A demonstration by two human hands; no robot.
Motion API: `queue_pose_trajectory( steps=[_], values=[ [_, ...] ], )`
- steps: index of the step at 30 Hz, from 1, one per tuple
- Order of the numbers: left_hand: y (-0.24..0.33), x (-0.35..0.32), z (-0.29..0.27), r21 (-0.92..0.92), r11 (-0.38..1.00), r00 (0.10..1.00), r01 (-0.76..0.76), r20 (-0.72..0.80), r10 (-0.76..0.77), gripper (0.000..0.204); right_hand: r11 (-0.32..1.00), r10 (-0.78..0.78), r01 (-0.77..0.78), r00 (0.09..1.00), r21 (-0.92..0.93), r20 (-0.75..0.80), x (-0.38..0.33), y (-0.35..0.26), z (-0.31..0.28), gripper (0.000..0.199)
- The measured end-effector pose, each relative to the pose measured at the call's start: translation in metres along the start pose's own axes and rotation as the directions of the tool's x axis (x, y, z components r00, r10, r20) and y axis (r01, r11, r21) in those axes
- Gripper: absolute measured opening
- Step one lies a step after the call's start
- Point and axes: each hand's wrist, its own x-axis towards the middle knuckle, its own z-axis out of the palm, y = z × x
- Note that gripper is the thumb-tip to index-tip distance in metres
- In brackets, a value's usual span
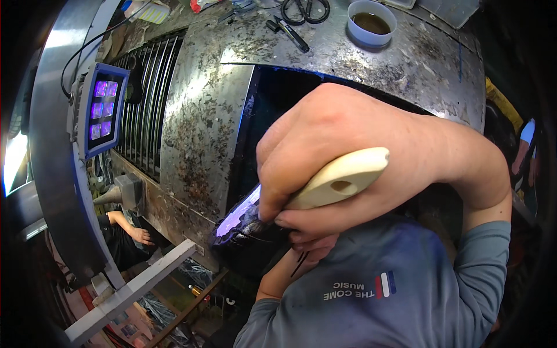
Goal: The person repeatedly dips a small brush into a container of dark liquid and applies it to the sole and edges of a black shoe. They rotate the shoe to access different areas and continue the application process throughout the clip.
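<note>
My right hand (342,145) is closed around the cream handle of a brush (351,177), a flat handle with a round hole near its end. The brush's working end is hidden behind my fingers. Beneath it lies a black shoe (249,223), its pale, purple-lit surface (237,219) showing along one side. My left hand (316,246) is mostly covered by the right one. It appears curled against the near part of the shoe, with its fingertips out of sight. Thin dark laces hang beside the left wrist.
A lamp with purple lights (103,110) stands left, beside a barred grille (148,107). The stained metal bench (197,139) has a dark opening. On its far side are a bowl of brown liquid (371,24), a black marker (292,35) and scissors (304,10). Another person's hand (140,235) shows lower left.
</note>
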Motion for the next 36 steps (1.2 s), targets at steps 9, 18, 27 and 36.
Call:
queue_pose_trajectory(
  steps=[9,18,27,36],
  values=[
    [0.001,-0.005,-0.003,-0.033,0.998,0.997,-0.059,0.052,0.061,0.026,0.998,-0.048,0.049,0.998,-0.036,0.032,-0.005,0.012,-0.008,0.009],
    [0.02,-0.036,0.002,0.165,0.983,0.997,-0.079,-0.001,0.08,0.051,0.991,-0.005,-0.003,0.998,-0.133,-0.057,-0.014,0.011,-0.025,0.012],
    [0.026,-0.078,0.12,0.969,0.248,0.72,-0.011,-0.164,0.674,0.071,0.961,0.143,-0.203,0.946,-0.187,-0.291,-0.039,-0.001,-0.038,0.025],
    [0.013,-0.05,0.193,0.771,-0.209,0.571,0.602,-0.233,0.787,0.051,0.96,0.121,-0.192,0.941,-0.203,-0.317,-0.061,0.003,-0.035,0.024]
  ],
)
